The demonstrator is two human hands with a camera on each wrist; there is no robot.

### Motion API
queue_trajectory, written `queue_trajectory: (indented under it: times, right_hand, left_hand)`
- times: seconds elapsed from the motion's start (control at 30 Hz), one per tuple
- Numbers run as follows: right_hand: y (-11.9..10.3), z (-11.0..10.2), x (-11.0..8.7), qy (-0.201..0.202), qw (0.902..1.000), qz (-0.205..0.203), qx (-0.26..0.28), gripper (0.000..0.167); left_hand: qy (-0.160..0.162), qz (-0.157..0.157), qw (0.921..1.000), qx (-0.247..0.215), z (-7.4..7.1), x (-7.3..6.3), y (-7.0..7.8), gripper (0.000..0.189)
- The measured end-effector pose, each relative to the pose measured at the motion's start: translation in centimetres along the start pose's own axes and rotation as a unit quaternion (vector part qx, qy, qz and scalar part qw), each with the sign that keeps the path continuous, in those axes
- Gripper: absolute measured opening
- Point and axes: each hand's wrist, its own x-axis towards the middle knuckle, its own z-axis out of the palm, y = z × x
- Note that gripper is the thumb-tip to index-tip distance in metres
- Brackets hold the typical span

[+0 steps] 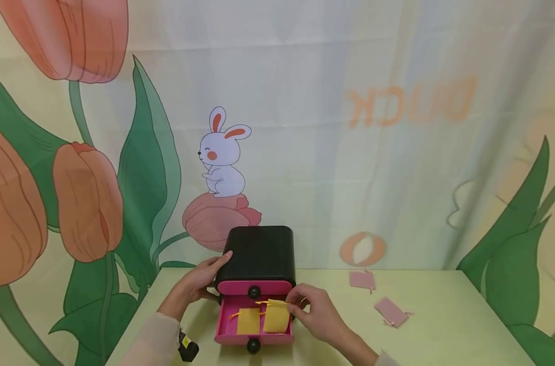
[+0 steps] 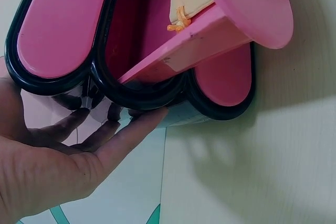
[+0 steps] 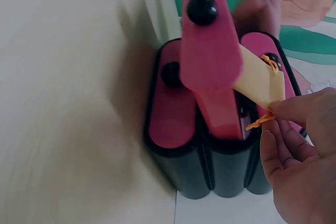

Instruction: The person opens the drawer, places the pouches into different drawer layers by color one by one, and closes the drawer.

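Observation:
A black cabinet [image 1: 261, 251] with pink drawers stands on the table, one pink drawer [image 1: 219, 325] pulled out below the top one. My left hand [image 1: 203, 277] rests on the cabinet's left side, thumb at the top edge. Its other fingers, spread and nearly straight, touch the side in the left wrist view. At the drawer's right, my right hand [image 1: 317, 311] pinches the corner of a yellow drawstring pouch [image 1: 276, 317] between thumb and fingertips. That pouch stands tilted over the drawer in the right wrist view. Beside it, a second yellow pouch [image 1: 248, 322] lies inside the drawer.
Two pink drawstring pouches, one farther back [image 1: 361, 280] and one nearer [image 1: 391, 311], lie on the table [image 1: 435, 305] to the right. Behind the table hangs a printed curtain [image 1: 304, 152] with tulips and a rabbit. A black device [image 1: 187, 348] shows at my left sleeve.

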Motion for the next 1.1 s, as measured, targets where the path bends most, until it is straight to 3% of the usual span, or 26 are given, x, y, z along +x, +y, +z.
queue_trajectory:
  times: [0.13,0.4,0.5,0.6,0.7,0.83,1.1]
  right_hand:
    - [0.1,0.8,0.2,-0.002,0.9999,-0.016,0.001,0.017]
    - [-0.6,0.9,0.1,0.001,0.9996,0.009,-0.028,0.016]
    - [-1.5,0.9,-0.4,0.007,0.9998,0.02,-0.005,0.012]
    - [-2.5,1.3,-1.1,-0.016,0.9976,0.046,0.048,0.005]
    - [-3.4,2.1,-2.1,-0.062,0.9875,0.086,0.117,0.011]
    - [-3.4,4.2,-3.4,-0.113,0.966,0.151,0.177,0.018]
    - [-1.4,9.2,-4.4,-0.122,0.9348,0.288,0.169,0.033]
  left_hand:
    - [0.0,0.005,1.0,0.0,0.0,0.2,0.1,0.108]
    - [-0.005,0.013,0.9999,-0.004,0.2,0.5,0.3,0.106]
    - [-0.001,0.012,0.9999,0.0,0.2,0.5,0.3,0.106]
    - [0.007,0.005,1.0,0.0,0.2,0.4,0.2,0.105]
    - [0.008,0.003,1.0,0.0,0.2,0.4,0.3,0.105]
    - [0.005,0.005,1.0,0.001,0.2,0.3,0.3,0.107]
    - [0.009,-0.001,1.0,-0.002,0.2,0.0,0.0,0.105]
